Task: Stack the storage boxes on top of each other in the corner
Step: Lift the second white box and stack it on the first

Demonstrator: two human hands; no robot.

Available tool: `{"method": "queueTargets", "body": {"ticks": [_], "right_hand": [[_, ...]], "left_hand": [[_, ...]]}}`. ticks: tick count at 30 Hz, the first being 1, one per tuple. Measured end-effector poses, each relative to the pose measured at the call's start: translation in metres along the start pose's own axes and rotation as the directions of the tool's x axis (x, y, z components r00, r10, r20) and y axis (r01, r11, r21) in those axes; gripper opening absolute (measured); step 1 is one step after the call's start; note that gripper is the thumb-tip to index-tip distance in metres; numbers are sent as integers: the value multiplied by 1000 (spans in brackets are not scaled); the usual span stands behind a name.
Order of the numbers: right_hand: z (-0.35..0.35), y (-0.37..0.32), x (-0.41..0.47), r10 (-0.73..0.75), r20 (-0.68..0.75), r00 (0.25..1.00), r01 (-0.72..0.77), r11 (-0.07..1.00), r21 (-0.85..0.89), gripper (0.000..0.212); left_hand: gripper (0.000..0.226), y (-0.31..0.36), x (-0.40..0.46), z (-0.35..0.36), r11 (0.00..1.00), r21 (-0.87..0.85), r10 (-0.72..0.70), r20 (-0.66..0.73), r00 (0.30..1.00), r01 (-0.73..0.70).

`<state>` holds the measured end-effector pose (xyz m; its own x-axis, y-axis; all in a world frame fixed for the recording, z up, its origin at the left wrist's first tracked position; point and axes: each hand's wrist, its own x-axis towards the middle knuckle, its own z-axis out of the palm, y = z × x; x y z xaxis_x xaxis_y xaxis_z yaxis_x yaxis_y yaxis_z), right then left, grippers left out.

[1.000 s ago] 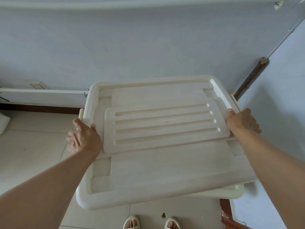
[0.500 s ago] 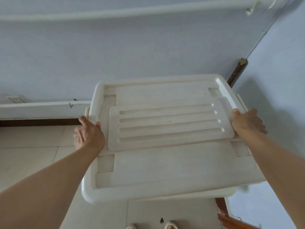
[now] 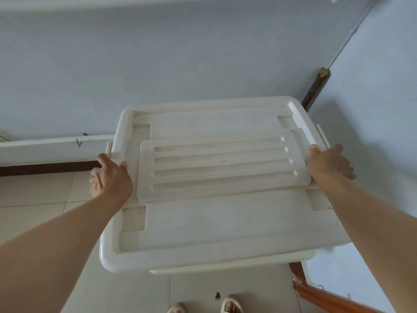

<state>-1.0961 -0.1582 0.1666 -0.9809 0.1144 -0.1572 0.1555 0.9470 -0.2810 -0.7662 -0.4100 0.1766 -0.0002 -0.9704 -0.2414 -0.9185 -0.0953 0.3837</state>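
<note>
I see the cream storage box (image 3: 216, 222), lid up, held in the corner above a second box's edge (image 3: 237, 266). My left hand (image 3: 110, 179) and right hand (image 3: 327, 162) grip its side handles, arms stretched forward, over the tiled floor (image 3: 33, 211).

A pale blue-grey wall (image 3: 180, 55) fills the upper view; a second wall (image 3: 381, 91) meets it at a corner on its right, where a dark wooden pole (image 3: 316, 89) leans; a white ledge (image 3: 54, 147) runs along the first wall's lower left, above a dark brown skirting board (image 3: 45, 168); below that lies a floor of beige tiles (image 3: 33, 197); an orange-brown skirting (image 3: 327, 297) edges the second wall's base; the light is soft and even.
</note>
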Motion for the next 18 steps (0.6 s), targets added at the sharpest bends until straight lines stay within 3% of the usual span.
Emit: {"method": "queueTargets", "body": {"ticks": [12,18], "right_hand": [[8,1,0,-36,-16,999,35,996,-85,56],[7,1,-9,-76,-12,997,74,990,-119,55]], "left_hand": [[34,1,9,1,1000,-14,21,51,998,-20],[57,2,3,2,997,53,46,71,996,-50]]}}
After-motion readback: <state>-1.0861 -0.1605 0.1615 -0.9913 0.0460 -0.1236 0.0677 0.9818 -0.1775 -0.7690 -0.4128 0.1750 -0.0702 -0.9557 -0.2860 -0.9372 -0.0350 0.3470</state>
